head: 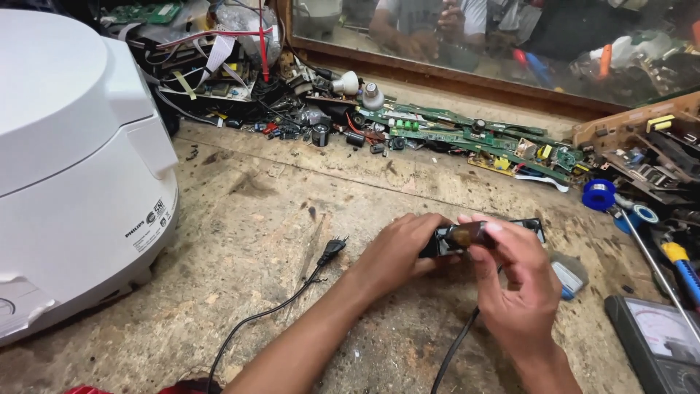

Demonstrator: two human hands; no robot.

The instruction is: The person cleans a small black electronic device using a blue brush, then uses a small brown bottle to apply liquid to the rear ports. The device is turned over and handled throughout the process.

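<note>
My left hand [397, 252] was curled around one end of a small black device [445, 241], pressing it down on the wooden desk [277, 211] a little toward the right of the middle, nearer the front edge than the back. My right hand [514, 281] pinched a dark brown screwdriver handle [467, 233] between thumb and fingertips, held right over the black device; I could not tell where its tip met the casing. A black cord [456, 346] ran from under my right hand toward the front edge. Just left of my left hand lay a two-pin plug [332, 249], its thin black cable [262, 317] trailing away to the front edge. A big white rice cooker [73, 160] filled the left end of the desk. Along the back edge sat a clutter of green circuit boards [474, 138], loose parts and two small bulbs [361, 89]. Toward the right edge were a blue roll of tape [599, 195], a long screwdriver with a yellow and blue handle [682, 266], and, at the front right corner, an analogue meter [660, 339].
</note>
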